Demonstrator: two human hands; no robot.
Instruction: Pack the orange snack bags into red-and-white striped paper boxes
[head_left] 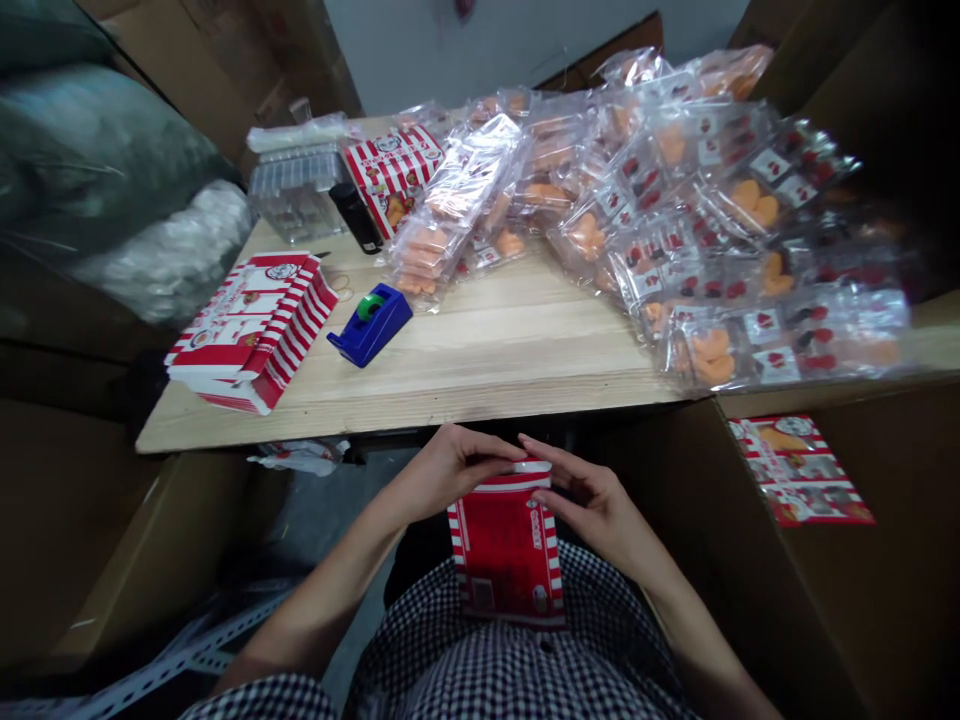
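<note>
Pale wooden surface (495,350) spans the scene, its right side under a heap of clear packets (697,250). Bare forearms (330,590) angle inward from near left and near right. At left lies a striped carton (247,315); centered on the near side, off the surface, is a red box (502,545). Left hand (454,465), fingers flat over thumb, pinches its far end; right hand (596,500), thumb and fingers spread, clasps its far right corner.

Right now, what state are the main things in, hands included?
Held striped carton, upper end gripped; open or shut unclear
Left hand, gripping its upper left
Right hand, gripping its upper right
Blue tape dispenser, upright, roll fitted
Clear packets, filled, heaped
Leftmost striped carton, lying flat
</note>
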